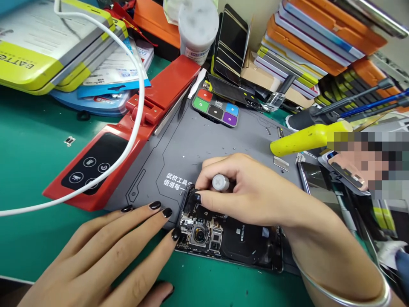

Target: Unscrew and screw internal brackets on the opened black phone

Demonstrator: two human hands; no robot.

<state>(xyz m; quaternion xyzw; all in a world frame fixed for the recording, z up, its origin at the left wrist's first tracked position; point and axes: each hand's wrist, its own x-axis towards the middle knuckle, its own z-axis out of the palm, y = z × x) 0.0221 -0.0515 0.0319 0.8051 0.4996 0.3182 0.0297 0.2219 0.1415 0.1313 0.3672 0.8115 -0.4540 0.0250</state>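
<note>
An opened phone with its back cover off lies on the grey work mat, camera modules and coil exposed. My right hand is closed around a small silver-capped screwdriver, held upright with its tip at the phone's top corner. My left hand lies flat with fingers spread on the mat's near edge. Its fingertips touch the phone's top left edge.
A red hinged device with a black button panel lies left of the mat, a white cable looping over it. A coloured screw tray, yellow tool handle, another phone, stacked boxes and a white jar crowd the back.
</note>
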